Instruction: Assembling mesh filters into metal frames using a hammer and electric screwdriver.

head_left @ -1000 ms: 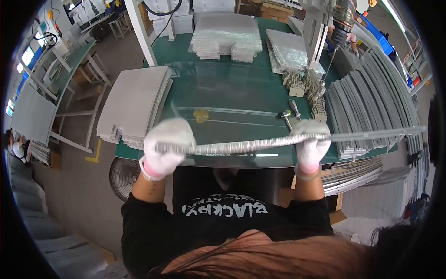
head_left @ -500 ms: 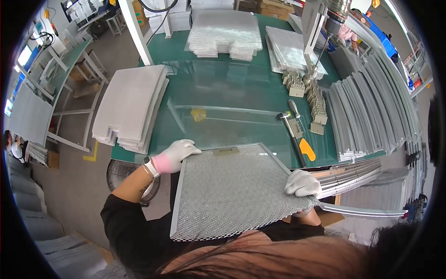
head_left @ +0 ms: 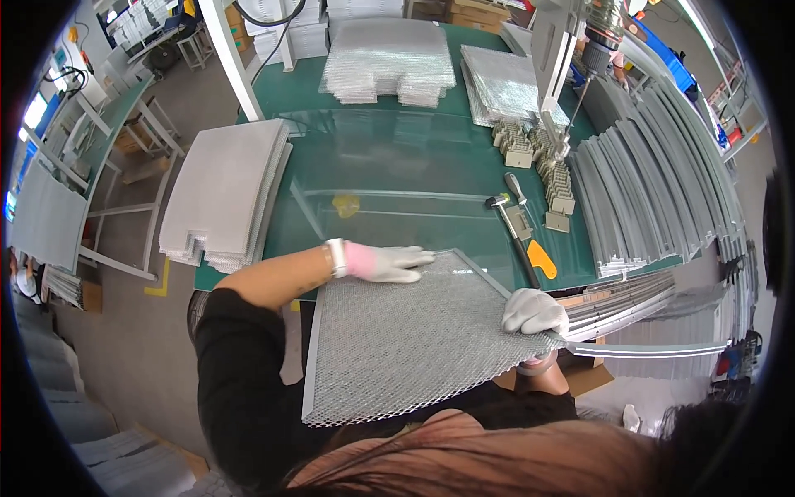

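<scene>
Left hand (head_left: 385, 263) flat, fingers extended over the far edge, right hand (head_left: 534, 312) clamped on the right corner: a wire-mesh panel (head_left: 397, 348) reaches past the near edge of a green worktable (head_left: 480, 157). Watching remotely, I would support both sides evenly and keep the projecting metal strip (head_left: 650, 350) from twisting. The strip's long axis runs sideways, its free end pointing right. The panel's bare edge faces near; foreshortening hides its long axis.
</scene>
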Demonstrator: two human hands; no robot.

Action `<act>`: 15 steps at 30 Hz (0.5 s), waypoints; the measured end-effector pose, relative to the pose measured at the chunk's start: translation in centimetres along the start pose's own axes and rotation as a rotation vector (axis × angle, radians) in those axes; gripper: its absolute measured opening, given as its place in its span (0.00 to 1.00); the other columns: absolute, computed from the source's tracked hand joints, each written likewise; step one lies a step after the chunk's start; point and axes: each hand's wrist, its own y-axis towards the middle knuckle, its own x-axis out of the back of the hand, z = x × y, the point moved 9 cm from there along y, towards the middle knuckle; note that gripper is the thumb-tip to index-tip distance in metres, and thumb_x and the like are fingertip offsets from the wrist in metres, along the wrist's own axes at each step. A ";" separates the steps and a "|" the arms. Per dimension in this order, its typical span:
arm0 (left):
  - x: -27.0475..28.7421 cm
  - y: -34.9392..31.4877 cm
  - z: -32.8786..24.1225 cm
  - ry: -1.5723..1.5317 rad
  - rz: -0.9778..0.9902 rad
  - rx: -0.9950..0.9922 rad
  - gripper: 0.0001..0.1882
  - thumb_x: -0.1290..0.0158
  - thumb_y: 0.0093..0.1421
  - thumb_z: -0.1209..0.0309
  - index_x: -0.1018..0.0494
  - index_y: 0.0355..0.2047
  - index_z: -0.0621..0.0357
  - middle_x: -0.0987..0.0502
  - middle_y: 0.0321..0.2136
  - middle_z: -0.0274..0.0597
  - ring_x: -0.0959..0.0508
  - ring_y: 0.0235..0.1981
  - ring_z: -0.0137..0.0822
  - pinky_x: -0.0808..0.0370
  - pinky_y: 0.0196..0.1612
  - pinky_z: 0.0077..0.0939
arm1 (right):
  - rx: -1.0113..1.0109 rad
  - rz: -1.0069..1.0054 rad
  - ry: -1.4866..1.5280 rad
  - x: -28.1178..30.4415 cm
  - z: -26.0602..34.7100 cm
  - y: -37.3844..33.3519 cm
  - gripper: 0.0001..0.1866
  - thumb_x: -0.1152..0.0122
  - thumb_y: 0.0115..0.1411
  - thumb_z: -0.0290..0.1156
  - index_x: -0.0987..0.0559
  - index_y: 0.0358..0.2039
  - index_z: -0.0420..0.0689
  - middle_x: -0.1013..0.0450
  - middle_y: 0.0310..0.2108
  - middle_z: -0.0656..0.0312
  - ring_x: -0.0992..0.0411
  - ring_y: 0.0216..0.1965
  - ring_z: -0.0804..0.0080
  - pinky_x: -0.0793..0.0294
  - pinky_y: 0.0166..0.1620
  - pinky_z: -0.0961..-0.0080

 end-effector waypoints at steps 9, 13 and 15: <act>2.8 -0.6 0.2 -0.027 -0.193 0.176 0.25 0.62 0.72 0.55 0.27 0.53 0.61 0.24 0.50 0.51 0.25 0.54 0.48 0.32 0.60 0.36 | -0.012 -0.117 0.066 0.7 -0.9 1.0 0.15 0.29 0.56 0.38 0.26 0.26 0.43 0.23 0.24 0.54 0.25 0.25 0.61 0.24 0.30 0.69; 2.8 -3.5 0.1 -0.065 -0.189 0.236 0.26 0.62 0.72 0.55 0.31 0.57 0.63 0.25 0.53 0.52 0.27 0.56 0.47 0.33 0.61 0.35 | -0.010 -0.090 0.127 -0.4 -2.1 3.1 0.16 0.31 0.59 0.40 0.26 0.28 0.42 0.23 0.24 0.55 0.25 0.25 0.62 0.25 0.30 0.70; 2.7 -5.2 -0.1 -0.118 -0.180 0.238 0.29 0.63 0.73 0.55 0.37 0.62 0.67 0.29 0.59 0.53 0.29 0.61 0.45 0.36 0.64 0.34 | -0.035 -0.001 0.164 -1.3 -2.6 5.0 0.18 0.33 0.61 0.44 0.26 0.27 0.42 0.24 0.23 0.56 0.26 0.24 0.65 0.28 0.29 0.71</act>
